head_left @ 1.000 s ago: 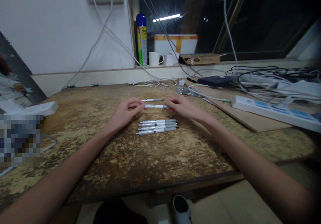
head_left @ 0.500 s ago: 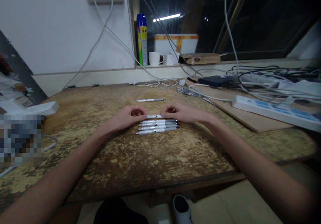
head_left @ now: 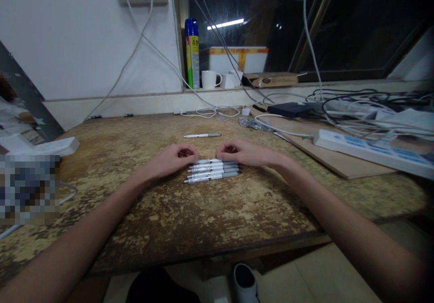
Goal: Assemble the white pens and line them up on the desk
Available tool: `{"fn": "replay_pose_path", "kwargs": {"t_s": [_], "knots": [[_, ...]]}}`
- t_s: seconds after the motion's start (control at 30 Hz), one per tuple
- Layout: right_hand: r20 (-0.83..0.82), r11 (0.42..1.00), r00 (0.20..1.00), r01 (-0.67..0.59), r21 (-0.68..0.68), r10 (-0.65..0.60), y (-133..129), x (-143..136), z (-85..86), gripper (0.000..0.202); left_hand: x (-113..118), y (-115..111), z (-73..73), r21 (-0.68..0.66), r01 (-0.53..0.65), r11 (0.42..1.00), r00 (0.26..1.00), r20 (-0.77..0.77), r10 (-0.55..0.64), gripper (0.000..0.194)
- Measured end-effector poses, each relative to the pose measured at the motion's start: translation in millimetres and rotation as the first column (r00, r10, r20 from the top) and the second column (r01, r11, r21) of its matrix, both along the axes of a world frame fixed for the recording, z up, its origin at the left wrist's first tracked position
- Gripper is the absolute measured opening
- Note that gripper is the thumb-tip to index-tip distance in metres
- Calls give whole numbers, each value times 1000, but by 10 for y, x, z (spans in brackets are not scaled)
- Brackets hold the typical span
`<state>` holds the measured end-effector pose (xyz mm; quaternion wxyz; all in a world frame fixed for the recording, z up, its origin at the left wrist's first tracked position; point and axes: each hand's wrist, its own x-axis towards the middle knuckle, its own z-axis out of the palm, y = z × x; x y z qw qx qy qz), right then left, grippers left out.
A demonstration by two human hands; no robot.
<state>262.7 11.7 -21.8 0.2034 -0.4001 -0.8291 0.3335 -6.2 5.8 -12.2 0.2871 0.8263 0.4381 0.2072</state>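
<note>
Head camera view: both hands are working over a worn wooden tabletop (head_left: 210, 217), with the row of pens (head_left: 212, 176) lying between and just below them, near the middle of the table. The left hand (head_left: 171, 159) is curling, thumb and fingertips closing in a narrow pinch on the left end of the far pen (head_left: 210, 161) of that row. The right hand (head_left: 249, 153) is mirroring it, its fingertips pinching the same pen toward its right end; the fingers are partly hiding both ends.

Worn wood is stretching from the row to the table's near edge, and more is lying to the left of the left hand. Beyond the hands, a lone pen (head_left: 202, 135) is resting well apart from the row, with tabletop on every side of it. On the right, a flat board (head_left: 325, 156) and a white power strip (head_left: 373, 151) are bounding the space beyond the right forearm, while cables (head_left: 212, 111) are lying along the back.

The row's pens are lying close together, roughly parallel, their long axes running left to right, with grey grips and dark tips pointing right. The nearest is slanting slightly, its right end farther from the viewer. The lone pen is also pointing its grey end right.
</note>
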Motion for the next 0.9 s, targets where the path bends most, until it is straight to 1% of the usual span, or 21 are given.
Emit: {"fn": "replay_pose_path", "kwargs": {"t_s": [0.1,0.2,0.37,0.53,0.7,0.9], "knots": [[7,996,996,84,25,-85,8,-18,-9,31,19,2,-38,52,-57,997,998,42,55,28],[11,985,987,160,67,-161,23,-30,-32,28,23,24,-83,86,-84,993,994,74,78,28],[26,965,972,228,133,-234,57,-37,-76,26,20,49,-115,98,-88,991,996,40,84,25],[23,928,946,313,200,-324,144,-25,-129,22,15,78,-127,89,-79,993,997,21,77,24],[11,930,950,303,208,-312,211,-3,-164,23,13,81,-116,85,-70,994,997,21,69,24],[3,942,956,290,171,-294,266,23,-205,25,27,37,-96,116,-80,990,997,13,79,24]]}}
